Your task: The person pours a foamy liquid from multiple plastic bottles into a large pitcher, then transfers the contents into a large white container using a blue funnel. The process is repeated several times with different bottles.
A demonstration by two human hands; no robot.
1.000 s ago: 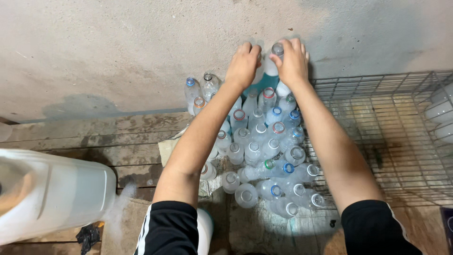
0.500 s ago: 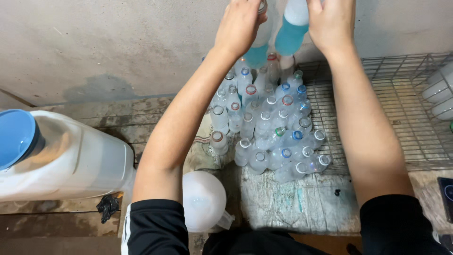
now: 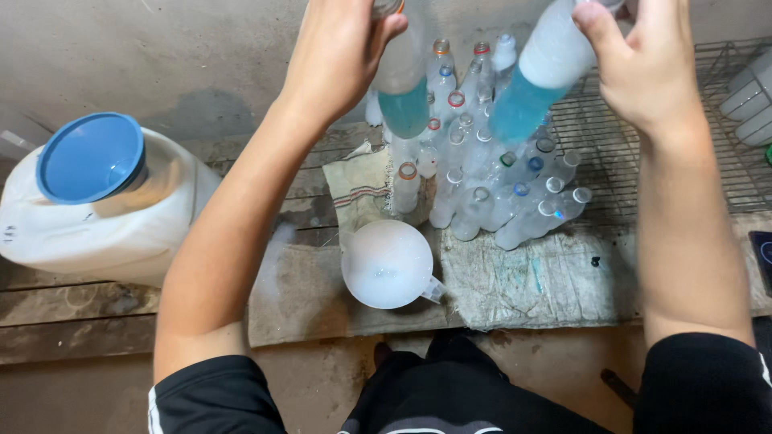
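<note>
My left hand (image 3: pixel 338 52) grips a clear plastic bottle (image 3: pixel 402 88) with blue liquid in its lower part. My right hand (image 3: pixel 643 68) grips a second clear bottle (image 3: pixel 531 80), tilted, also partly filled with blue liquid. Both bottles hang above a cluster of several empty clear bottles (image 3: pixel 482 177) standing upright on a cloth-covered ledge. Below them, between my arms, sits a white measuring jug (image 3: pixel 388 264) with foamy residue inside.
A large white jerrycan (image 3: pixel 104 233) with a blue funnel (image 3: pixel 90 157) in its mouth stands at the left. A wire rack (image 3: pixel 643 153) lies at the right beside the bottles. A concrete wall runs behind. Worn cloth (image 3: pixel 523 281) covers the wooden boards.
Both hands have lifted the two blue-filled bottles up out of the cluster and toward me. The view has tilted down, so the jug and jerrycan show more.
</note>
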